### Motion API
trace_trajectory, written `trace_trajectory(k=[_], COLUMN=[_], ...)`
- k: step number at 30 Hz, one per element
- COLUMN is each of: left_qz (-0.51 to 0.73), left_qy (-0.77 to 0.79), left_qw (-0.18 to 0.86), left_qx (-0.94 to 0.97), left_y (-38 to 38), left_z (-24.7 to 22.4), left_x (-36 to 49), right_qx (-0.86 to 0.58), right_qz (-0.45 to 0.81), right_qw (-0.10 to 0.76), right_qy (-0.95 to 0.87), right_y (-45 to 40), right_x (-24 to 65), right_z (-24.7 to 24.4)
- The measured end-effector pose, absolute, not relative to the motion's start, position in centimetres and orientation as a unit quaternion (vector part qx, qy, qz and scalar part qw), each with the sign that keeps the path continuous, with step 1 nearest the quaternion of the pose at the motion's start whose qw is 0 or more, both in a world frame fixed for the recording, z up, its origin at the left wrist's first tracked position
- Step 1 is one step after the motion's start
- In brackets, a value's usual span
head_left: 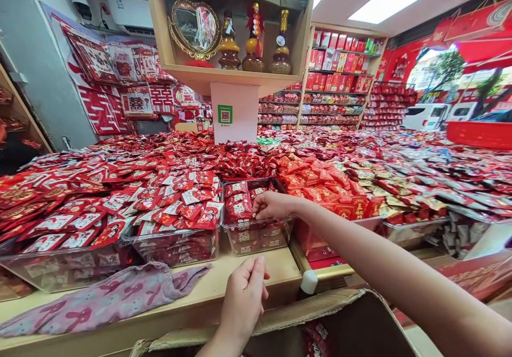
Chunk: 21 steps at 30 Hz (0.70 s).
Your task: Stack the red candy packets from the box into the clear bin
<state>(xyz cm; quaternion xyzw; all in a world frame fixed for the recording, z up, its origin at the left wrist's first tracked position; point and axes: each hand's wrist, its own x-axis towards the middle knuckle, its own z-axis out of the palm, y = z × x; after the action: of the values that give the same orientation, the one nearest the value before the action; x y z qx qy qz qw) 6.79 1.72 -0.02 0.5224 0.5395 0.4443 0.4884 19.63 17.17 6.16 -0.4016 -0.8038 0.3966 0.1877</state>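
Note:
My right hand reaches in from the right over a clear plastic bin. Its fingers are pinched at the edge of a red packet with white printed characters, one of several in that bin. Lower down, my left hand hovers between the wooden ledge and an open cardboard box. Its thumb presses against curled fingers, and whatever they may hold is hidden. Inside the box, more dark red packets show in part.
Bins of red and white packets flank the middle one on the left, orange-red packets on the right. A pink patterned cloth lies along the ledge. A glass-shelved display case overhangs the heap.

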Motion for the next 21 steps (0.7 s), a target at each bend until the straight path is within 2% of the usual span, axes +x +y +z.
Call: trace_trajectory(k=[7, 10, 12, 14, 16, 17, 18, 20, 21], left_qz=[0.445, 0.451, 0.455, 0.461, 0.47, 0.475, 0.478, 0.481, 0.481], left_qy=[0.537, 0.542, 0.546, 0.545, 0.538, 0.535, 0.533, 0.531, 0.53], left_qw=[0.485, 0.485, 0.485, 0.491, 0.505, 0.512, 0.518, 0.525, 0.525], left_qx=[0.528, 0.518, 0.509, 0.5, 0.485, 0.476, 0.468, 0.46, 0.461], left_y=[1.9, 2.0, 2.1, 2.2, 2.4, 2.4, 2.5, 2.6, 2.5], left_z=[0.0, -0.3, -0.4, -0.4, -0.3, -0.3, -0.2, 0.0, 0.1], left_x=[6.9, 7.0, 7.0, 6.9, 6.7, 6.6, 6.6, 6.5, 6.5], right_qx=[-0.419, -0.42, -0.434, -0.456, -0.437, -0.397, -0.34, -0.24, -0.219], right_qz=[0.409, 0.366, 0.281, 0.19, 0.211, 0.284, 0.382, 0.532, 0.547], right_qw=[0.144, 0.126, 0.159, 0.236, 0.276, 0.25, 0.187, -0.004, -0.068], right_qy=[-0.798, -0.821, -0.841, -0.837, -0.83, -0.836, -0.839, -0.812, -0.805], right_y=[17.1, 16.9, 15.9, 13.8, 10.8, 9.1, 7.5, 4.6, 3.4], right_x=[20.0, 19.9, 20.1, 20.6, 21.4, 21.8, 22.0, 21.7, 21.3], right_z=[6.9, 7.6, 8.5, 9.9, 11.2, 11.4, 11.1, 8.8, 6.8])
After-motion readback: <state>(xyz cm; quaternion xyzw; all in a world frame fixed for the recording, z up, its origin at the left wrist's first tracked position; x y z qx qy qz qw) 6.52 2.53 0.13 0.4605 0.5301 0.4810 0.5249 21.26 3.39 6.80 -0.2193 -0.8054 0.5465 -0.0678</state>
